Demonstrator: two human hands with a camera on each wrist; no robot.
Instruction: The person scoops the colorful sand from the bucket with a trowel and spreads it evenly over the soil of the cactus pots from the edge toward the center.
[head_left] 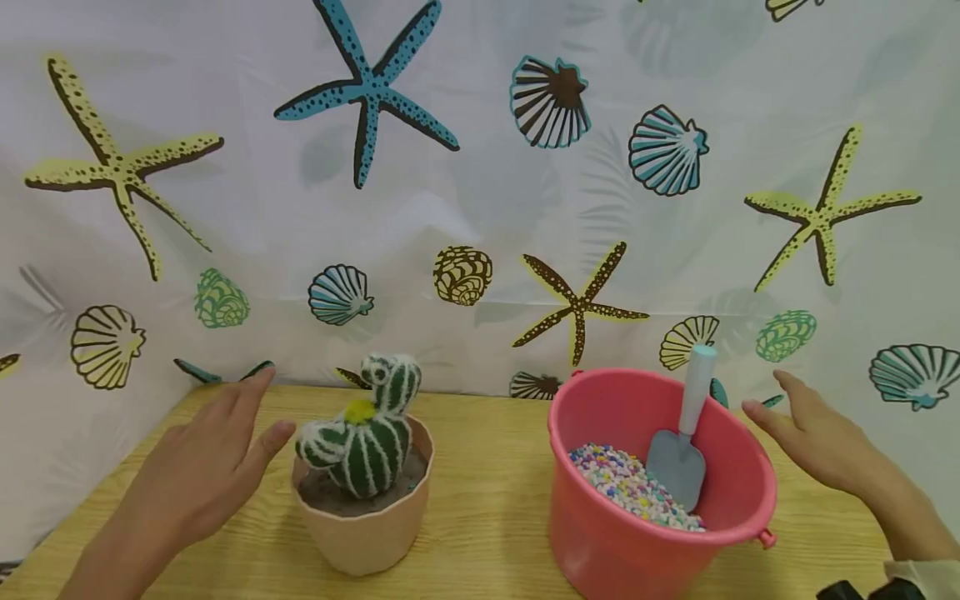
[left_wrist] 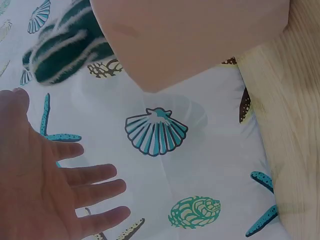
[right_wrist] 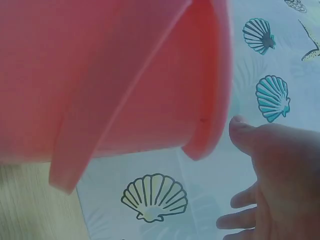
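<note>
A fuzzy green cactus (head_left: 367, 454) with white stripes and a yellow tuft stands in a peach pot (head_left: 363, 533) of grey soil-like fill. My left hand (head_left: 198, 462) is held just left of the pot, fingers extended, apart from it in the left wrist view. On the right sits a pink bucket (head_left: 600, 550) with small multicoloured beads (head_left: 630, 487) inside. A small shovel (head_left: 677, 467) with a white handle leans in the bucket, its grey blade in the beads. My right hand (head_left: 832, 442) hovers right of the bucket, fingers extended, holding nothing.
Both containers stand on a light wooden table (head_left: 487, 483), with a gap between them. A white cloth (head_left: 465, 200) printed with starfish and shells hangs behind the table. The bucket's pink handle (right_wrist: 110, 110) hangs along its side.
</note>
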